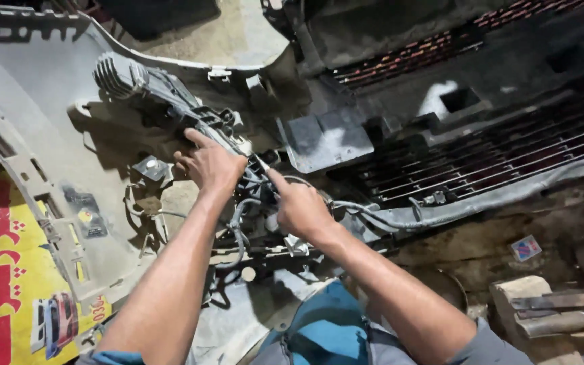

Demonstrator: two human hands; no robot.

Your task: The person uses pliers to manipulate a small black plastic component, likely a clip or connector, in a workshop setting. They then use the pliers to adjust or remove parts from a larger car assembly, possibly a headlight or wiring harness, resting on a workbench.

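Dusty bumper shell [28,122] surrounds both hands on wiring [245,203].

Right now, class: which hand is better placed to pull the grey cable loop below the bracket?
The right hand: it is already at the grey cable, while the left hand rests higher on the bracket.

Yellow poster [8,284] — wooden blocks [542,304], grille [501,152]
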